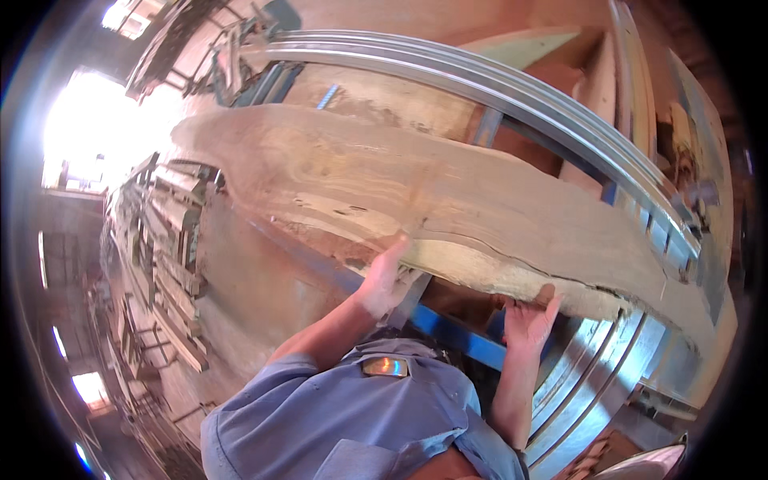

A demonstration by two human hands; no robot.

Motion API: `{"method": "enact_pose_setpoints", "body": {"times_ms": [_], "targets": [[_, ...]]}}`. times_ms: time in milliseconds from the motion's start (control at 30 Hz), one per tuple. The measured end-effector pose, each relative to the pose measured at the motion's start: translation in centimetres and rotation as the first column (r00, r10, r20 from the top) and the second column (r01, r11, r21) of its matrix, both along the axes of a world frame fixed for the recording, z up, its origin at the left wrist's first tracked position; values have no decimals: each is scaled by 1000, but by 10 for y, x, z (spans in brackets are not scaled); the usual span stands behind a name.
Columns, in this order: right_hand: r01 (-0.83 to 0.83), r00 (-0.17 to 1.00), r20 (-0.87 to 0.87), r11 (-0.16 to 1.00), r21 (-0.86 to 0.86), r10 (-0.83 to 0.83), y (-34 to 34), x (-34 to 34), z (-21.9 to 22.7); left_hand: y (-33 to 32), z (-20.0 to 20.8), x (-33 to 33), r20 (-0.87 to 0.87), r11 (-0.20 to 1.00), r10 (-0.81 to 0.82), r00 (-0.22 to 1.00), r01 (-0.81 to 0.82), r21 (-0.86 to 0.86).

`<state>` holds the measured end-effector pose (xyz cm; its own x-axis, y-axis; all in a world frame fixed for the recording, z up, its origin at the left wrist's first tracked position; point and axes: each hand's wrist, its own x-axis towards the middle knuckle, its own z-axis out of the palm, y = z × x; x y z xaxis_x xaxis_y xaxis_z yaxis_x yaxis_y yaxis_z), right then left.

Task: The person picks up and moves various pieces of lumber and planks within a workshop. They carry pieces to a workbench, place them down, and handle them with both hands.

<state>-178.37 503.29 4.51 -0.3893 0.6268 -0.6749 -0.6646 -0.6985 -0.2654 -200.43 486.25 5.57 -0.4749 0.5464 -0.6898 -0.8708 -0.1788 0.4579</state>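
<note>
A long, wavy-edged wooden slab (480,192) stretches across the view from the far left to the near right. My left hand (387,280) grips its near edge around the middle, thumb on top and fingers curled beneath. Farther right, my right hand (528,318) holds the same edge from below, with the thumb against the side and the fingertips hidden under the wood. A dark crack runs along the slab close to my right hand. The slab lies over a blue metal frame (460,334) and, at the right, over a slotted silver metal table (588,392).
Beyond the slab runs a long silver metal rail (448,60). Stacked wooden boards (180,280) stand on the floor to the left, near a bright opening (92,128). Boards lean at the far right, and another pale board (524,46) lies behind the rail.
</note>
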Motion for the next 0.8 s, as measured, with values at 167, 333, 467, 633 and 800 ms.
{"method": "enact_pose_setpoints", "body": {"times_ms": [167,333,467,633,800], "targets": [[-11,990,141,1000,1,10,5,-8,6,-21,28,-11,-153,955,-288,945,273,-113],[-9,972,236,999,32,1,3,-19,5,-82,16,-70,-97,951,-53,994,21,-308],[-30,982,188,999,43,21,1,-14,-6,-114,1,-134,-236,915,326,915,-368,-164],[-12,975,223,998,61,-2,-2,-24,5,-108,-4,-160,-143,881,472,870,-469,53],[27,969,243,997,73,-44,-3,-28,5,-98,-19,-163,-119,842,527,842,-497,209]]}}
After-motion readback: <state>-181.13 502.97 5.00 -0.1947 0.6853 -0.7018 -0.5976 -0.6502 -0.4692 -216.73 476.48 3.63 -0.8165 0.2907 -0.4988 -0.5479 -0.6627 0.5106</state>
